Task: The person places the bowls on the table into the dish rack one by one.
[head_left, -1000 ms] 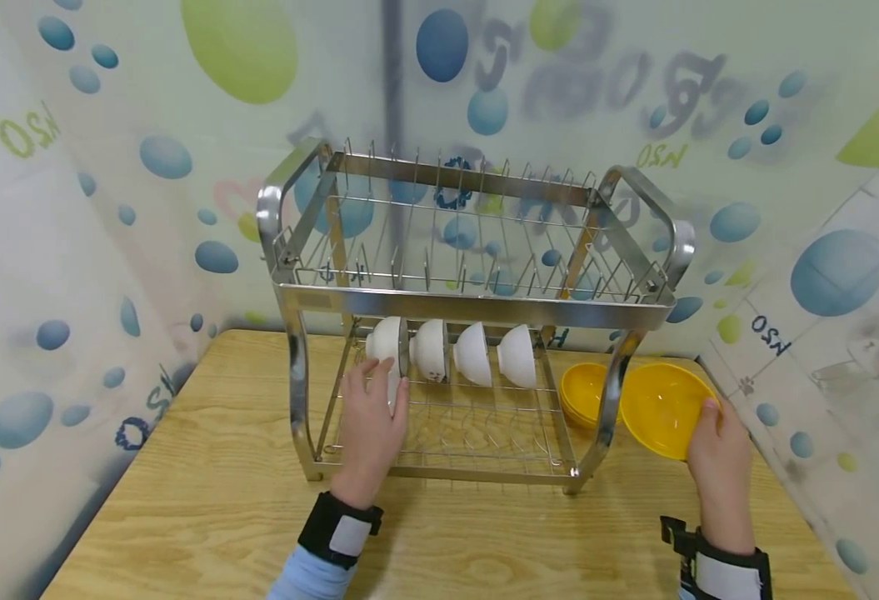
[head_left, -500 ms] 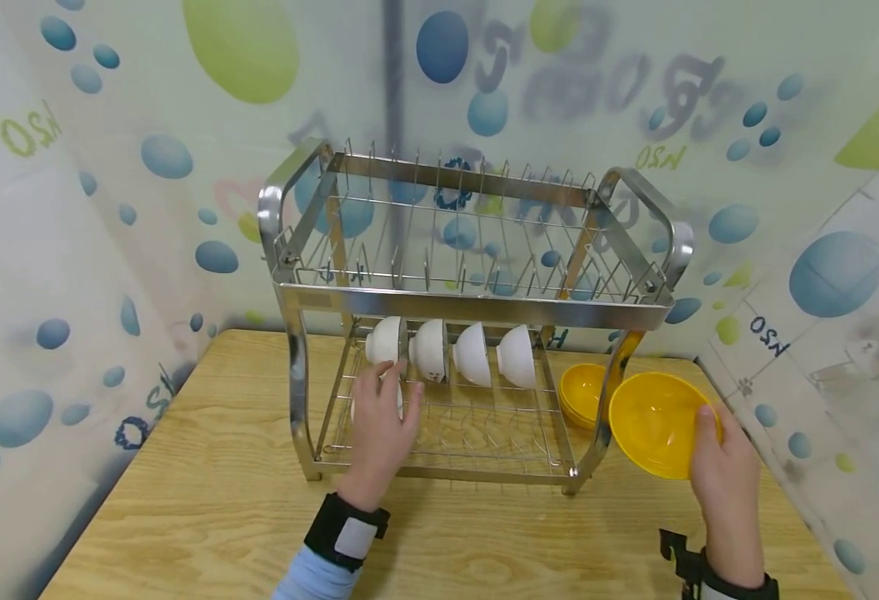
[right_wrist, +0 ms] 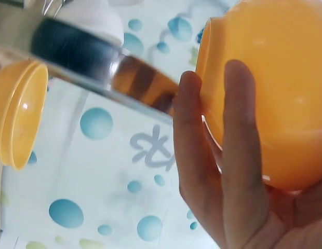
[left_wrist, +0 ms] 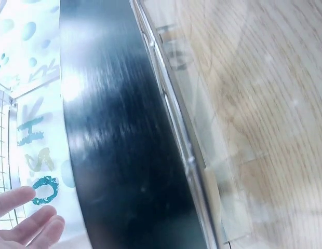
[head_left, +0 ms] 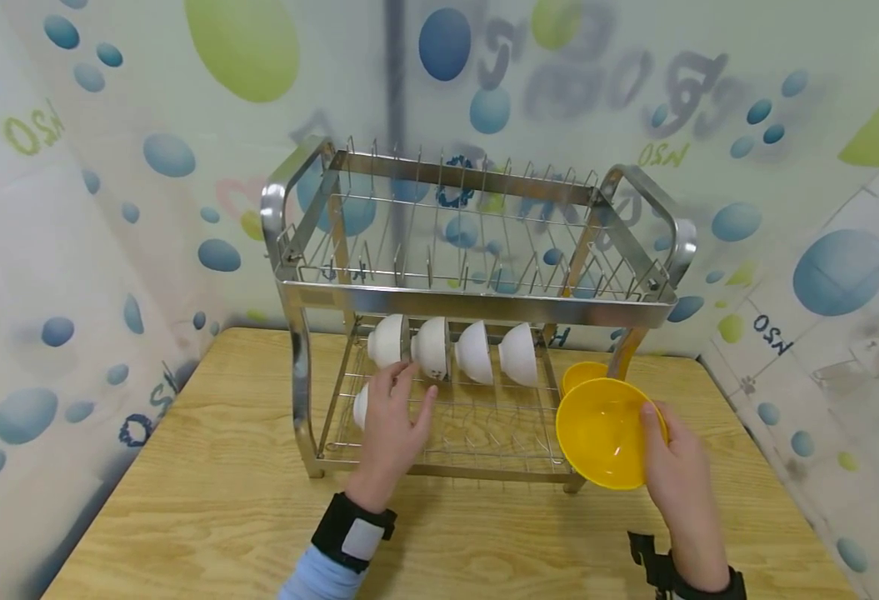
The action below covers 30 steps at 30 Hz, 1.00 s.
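Observation:
My right hand point(head_left: 682, 467) grips a yellow bowl point(head_left: 606, 437) by its right rim, thumb on the inside. The bowl is tilted, its hollow facing me, in front of the dish rack's right front leg. In the right wrist view, fingers lie along the underside of the yellow bowl point(right_wrist: 285, 98) beside its foot ring. My left hand point(head_left: 392, 425) is inside the lower tier with fingers spread and nothing gripped. Just left of it stands a small white bowl point(head_left: 360, 407), mostly hidden by that hand. Behind, several white bowls point(head_left: 473, 353) stand on edge in a row.
The two-tier metal dish rack point(head_left: 476, 307) stands on a wooden table point(head_left: 207, 467); its upper tier point(head_left: 469, 225) has wire dividers. More yellow bowls point(head_left: 581, 374), nested, sit right of the rack, partly covered by the held one. Patterned walls point(head_left: 754, 167) close off the back and sides.
The right hand has brought the yellow bowl left and toward me, to the rack's front right leg. The left hand has let go of the small white bowl and shifted right.

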Tool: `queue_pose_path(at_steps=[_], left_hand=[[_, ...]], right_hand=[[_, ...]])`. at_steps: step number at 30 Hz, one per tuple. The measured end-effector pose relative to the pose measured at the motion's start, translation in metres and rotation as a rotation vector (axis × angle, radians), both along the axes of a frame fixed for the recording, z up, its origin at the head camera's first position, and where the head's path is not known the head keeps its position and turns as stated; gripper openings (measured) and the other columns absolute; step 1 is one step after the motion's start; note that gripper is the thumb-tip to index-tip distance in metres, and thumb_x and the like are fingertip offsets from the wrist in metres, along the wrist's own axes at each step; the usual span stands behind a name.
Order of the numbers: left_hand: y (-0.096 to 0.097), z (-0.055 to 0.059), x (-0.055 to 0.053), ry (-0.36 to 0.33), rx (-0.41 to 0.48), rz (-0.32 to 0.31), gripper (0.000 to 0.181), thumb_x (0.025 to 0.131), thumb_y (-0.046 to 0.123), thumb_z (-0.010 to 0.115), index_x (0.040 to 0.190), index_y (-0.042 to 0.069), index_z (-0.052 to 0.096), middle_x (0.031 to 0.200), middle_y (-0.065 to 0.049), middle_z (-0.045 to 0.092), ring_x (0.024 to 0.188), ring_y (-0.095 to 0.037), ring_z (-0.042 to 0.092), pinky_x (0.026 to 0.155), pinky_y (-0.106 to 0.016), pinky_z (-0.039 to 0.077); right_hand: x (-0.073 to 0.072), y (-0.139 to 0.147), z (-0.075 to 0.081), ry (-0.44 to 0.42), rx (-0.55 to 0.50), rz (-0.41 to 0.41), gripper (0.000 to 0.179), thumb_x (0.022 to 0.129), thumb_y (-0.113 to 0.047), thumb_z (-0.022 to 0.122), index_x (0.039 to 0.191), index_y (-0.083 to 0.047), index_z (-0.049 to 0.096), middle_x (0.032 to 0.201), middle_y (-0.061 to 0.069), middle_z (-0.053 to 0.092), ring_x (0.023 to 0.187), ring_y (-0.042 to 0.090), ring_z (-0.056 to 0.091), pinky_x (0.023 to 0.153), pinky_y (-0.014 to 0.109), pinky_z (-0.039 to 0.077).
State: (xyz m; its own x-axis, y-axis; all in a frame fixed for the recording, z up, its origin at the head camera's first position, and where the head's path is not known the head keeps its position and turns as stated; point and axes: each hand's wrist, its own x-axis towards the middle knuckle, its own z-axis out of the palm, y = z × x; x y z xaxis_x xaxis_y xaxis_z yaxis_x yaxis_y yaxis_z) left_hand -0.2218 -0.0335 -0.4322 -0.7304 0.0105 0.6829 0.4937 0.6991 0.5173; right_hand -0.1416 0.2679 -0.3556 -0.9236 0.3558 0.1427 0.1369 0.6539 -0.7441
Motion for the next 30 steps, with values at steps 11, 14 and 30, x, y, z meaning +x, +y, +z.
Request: queue_pose_path(at_steps=[11,14,30], left_hand=[[0.007,-0.001,0.002,-0.012,-0.015,-0.034,0.035,0.093,0.024,0.059,0.121,0.002,0.058,0.121,-0.018,0.053,0.111,-0.032,0.050,0.089,-0.043,0.049],[0.008,-0.002,0.003,0.005,-0.018,-0.046,0.035,0.093,0.023,0.059,0.121,0.001,0.058,0.118,-0.019,0.053,0.109,-0.031,0.051,0.088,-0.042,0.050],[0.019,-0.005,0.006,-0.092,-0.008,-0.056,0.036,0.094,0.026,0.059,0.122,0.004,0.059,0.115,-0.015,0.055,0.106,-0.030,0.051,0.090,-0.045,0.046]], right_hand=[[-0.005,-0.023,-0.010,-0.031,0.022,0.107,0.048,0.102,-0.040,0.035,0.122,-0.002,0.058,0.082,0.013,0.062,0.062,0.009,0.052,0.056,0.023,0.044],[-0.008,-0.029,-0.014,-0.040,0.057,0.135,0.046,0.102,-0.039,0.035,0.117,-0.003,0.059,0.075,0.010,0.057,0.060,0.012,0.048,0.053,0.023,0.040],[-0.021,-0.053,-0.027,-0.104,0.041,0.211,0.045,0.102,-0.040,0.034,0.116,-0.005,0.059,0.067,0.005,0.051,0.056,0.014,0.045,0.052,0.025,0.037]])
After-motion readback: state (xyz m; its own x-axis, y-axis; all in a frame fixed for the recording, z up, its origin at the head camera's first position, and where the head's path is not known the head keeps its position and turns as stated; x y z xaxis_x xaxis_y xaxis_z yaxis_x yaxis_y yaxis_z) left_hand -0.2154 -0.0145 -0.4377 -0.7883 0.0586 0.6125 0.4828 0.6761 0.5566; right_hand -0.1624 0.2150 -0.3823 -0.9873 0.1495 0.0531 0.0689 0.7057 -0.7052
